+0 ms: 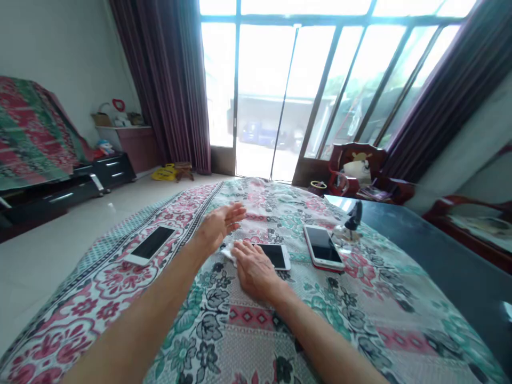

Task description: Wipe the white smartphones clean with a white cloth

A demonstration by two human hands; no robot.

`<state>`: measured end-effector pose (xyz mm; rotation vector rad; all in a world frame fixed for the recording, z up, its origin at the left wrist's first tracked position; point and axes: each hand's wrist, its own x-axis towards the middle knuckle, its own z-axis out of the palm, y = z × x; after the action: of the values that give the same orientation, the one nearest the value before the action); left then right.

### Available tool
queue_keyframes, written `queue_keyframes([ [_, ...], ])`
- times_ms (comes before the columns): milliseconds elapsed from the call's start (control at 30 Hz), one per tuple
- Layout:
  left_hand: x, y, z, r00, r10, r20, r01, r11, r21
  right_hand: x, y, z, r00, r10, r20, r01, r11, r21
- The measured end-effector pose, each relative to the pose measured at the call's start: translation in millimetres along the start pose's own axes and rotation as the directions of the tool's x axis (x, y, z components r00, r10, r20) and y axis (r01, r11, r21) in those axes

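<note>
A white phone with a dark screen point(277, 257) lies face up in the middle of the patterned tablecloth point(248, 341). My right hand point(256, 269) rests over its left end, fingers together and pressing down on a crumpled white wipe point(229, 253), which pokes out beside the fingertips. Whether it is tissue or cloth I cannot tell. Just left of that, my left hand point(218, 226) hovers above the tablecloth, fingers stretched out and holding nothing. Another white phone point(152, 244) lies at the left. On the right is a larger white phone or small tablet point(323, 246) with red beneath it.
Behind the larger device stands a small clear object with a dark top point(352, 221). A dark tabletop point(400, 229) shows along the right. Beyond are a carved wooden chair point(356, 160), glass doors point(264, 106), and a yellow bag point(165, 172) on the floor.
</note>
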<state>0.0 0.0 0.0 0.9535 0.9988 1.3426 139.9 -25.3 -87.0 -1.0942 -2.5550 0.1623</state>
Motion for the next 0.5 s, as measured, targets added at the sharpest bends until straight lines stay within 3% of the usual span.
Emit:
queue_keyframes([
  [67,10.5,-36.1,-13.7,0.984,0.013,-0.176,0.005,0.995,0.101,2.4,0.2,2.9,1.0,-0.009,-0.004,0.009,1.0,0.007],
  [100,12.8,-51.0,-19.5,0.977,0.035,-0.212,-0.002,0.988,0.153,1.5,2.4,3.0,1.0,-0.004,-0.007,0.004,1.0,0.009],
  [233,13.4,-91.5,-36.8,0.971,0.124,-0.207,-0.049,0.942,0.333,-15.1,26.1,-6.7,0.996,0.093,-0.005,-0.093,0.996,-0.015],
  [400,11.5,-108.0,-47.6,0.969,0.246,-0.03,-0.191,0.82,0.539,-38.9,58.8,-21.3,0.933,0.359,-0.008,-0.359,0.93,-0.083],
  [500,5.8,-107.0,-45.5,0.946,0.267,0.183,-0.318,0.651,0.689,-41.6,63.1,-20.2,0.897,0.438,-0.063,-0.443,0.89,-0.11],
])
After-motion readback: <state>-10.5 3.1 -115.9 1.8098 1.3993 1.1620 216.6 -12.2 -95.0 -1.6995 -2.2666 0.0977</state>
